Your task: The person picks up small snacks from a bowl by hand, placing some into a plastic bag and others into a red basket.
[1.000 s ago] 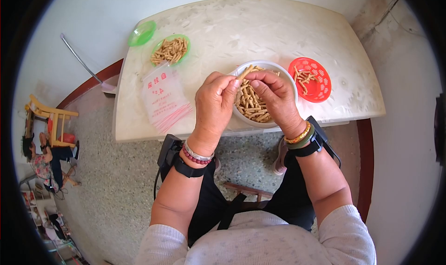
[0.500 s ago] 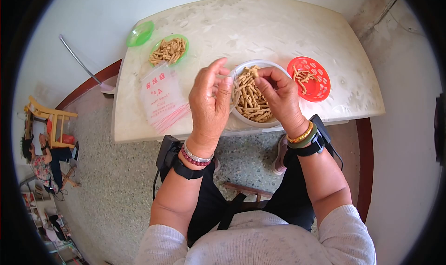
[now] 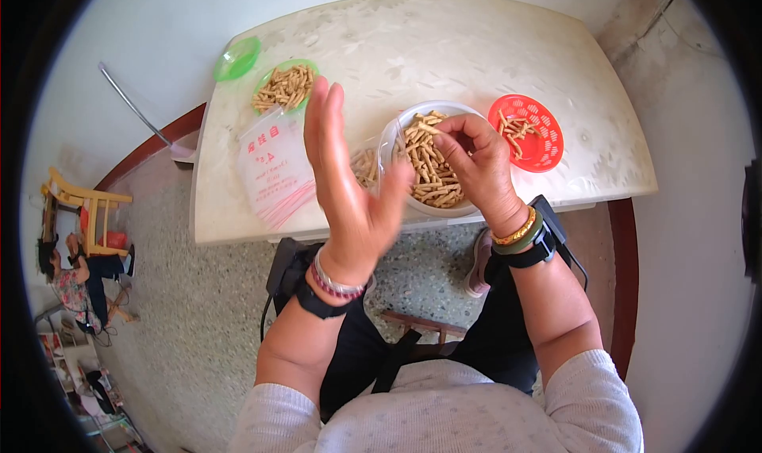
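My left hand [image 3: 345, 187] is raised over the table's front edge, its fingers stretched up and its thumb apart, with nothing in it. My right hand [image 3: 480, 163] pinches a short tan stick [image 3: 429, 128] between thumb and fingertips, above the white bowl [image 3: 389, 140] full of similar sticks [image 3: 432, 167]. Just left of that bowl, partly behind my left hand, a clear bag [image 3: 365, 167] with sticks shows. A red basket [image 3: 548, 136] to the right holds several sticks. Flat bags with red print [image 3: 274, 163] lie at the left.
A green plate [image 3: 315, 74] of sticks and an empty green dish [image 3: 237, 59] stand on the pale table [image 3: 476, 48] at the back left. Far left, another person [image 3: 75, 282] sits by a wooden chair [image 3: 95, 207]. A long-handled dustpan [image 3: 181, 150] is beside the table.
My left hand has opened and turned upright, moving slightly left, away from the bowl. The clear bag beside the bowl is now more visible. My right hand has barely moved.
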A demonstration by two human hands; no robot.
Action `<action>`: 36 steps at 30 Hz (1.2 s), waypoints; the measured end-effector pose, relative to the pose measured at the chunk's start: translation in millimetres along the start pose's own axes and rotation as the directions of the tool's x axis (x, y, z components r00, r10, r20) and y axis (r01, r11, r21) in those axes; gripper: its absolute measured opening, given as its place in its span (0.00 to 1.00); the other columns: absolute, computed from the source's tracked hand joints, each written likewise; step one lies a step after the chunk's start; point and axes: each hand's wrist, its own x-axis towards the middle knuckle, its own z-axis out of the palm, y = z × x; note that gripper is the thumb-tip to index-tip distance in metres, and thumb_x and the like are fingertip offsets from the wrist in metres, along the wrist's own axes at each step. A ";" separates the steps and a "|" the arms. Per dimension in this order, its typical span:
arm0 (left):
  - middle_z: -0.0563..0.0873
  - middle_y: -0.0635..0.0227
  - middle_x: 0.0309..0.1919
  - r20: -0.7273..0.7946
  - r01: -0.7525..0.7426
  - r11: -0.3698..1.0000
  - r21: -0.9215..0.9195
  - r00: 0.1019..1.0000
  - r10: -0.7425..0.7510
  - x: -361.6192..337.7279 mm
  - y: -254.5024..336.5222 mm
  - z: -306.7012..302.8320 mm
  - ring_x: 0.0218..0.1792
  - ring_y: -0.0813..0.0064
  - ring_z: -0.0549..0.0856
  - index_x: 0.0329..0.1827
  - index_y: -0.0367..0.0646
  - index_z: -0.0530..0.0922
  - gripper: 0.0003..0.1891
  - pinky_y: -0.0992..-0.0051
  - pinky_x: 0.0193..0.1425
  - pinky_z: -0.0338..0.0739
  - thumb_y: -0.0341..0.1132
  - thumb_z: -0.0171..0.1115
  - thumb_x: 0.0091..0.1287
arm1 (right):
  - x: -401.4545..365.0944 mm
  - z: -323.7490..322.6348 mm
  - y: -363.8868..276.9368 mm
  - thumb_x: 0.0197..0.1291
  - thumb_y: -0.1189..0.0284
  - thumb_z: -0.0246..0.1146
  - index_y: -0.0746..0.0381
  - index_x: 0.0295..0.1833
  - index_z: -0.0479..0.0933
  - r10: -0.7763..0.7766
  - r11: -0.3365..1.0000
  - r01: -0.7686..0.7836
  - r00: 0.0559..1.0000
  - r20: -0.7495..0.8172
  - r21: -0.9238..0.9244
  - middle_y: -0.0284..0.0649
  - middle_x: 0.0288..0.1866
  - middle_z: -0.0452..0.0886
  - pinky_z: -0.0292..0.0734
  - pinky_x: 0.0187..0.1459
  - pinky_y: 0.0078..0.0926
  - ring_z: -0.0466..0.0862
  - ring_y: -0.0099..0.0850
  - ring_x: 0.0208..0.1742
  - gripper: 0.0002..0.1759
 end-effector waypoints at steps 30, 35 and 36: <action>0.80 0.66 0.35 0.208 0.236 0.875 0.424 0.914 -0.347 -5.7 -21.5 -19.1 0.27 0.76 0.77 0.46 0.40 0.75 0.16 0.76 0.33 0.75 0.31 0.70 0.57 | 8.7 4.6 -3.8 0.51 0.78 0.68 0.62 0.38 0.83 -0.169 0.921 0.223 0.968 0.186 -0.320 0.43 0.33 0.81 0.75 0.39 0.34 0.80 0.42 0.36 0.07; 0.80 0.63 0.32 0.313 0.259 0.810 0.526 0.827 -0.467 -15.4 -42.0 -23.0 0.24 0.68 0.78 0.48 0.42 0.74 0.17 0.71 0.32 0.76 0.27 0.67 0.56 | 14.3 28.0 -2.3 0.52 0.79 0.66 0.64 0.50 0.79 -0.268 0.887 0.329 0.938 0.218 -0.323 0.50 0.36 0.81 0.77 0.44 0.41 0.81 0.48 0.42 0.17; 0.80 0.62 0.30 0.300 0.241 0.806 0.540 0.840 -0.452 -14.0 -48.5 -25.1 0.24 0.65 0.79 0.48 0.42 0.74 0.16 0.69 0.32 0.76 0.26 0.65 0.57 | 15.2 30.9 -2.2 0.52 0.79 0.66 0.64 0.50 0.79 -0.269 0.888 0.327 0.939 0.213 -0.324 0.50 0.36 0.81 0.77 0.44 0.41 0.81 0.48 0.42 0.17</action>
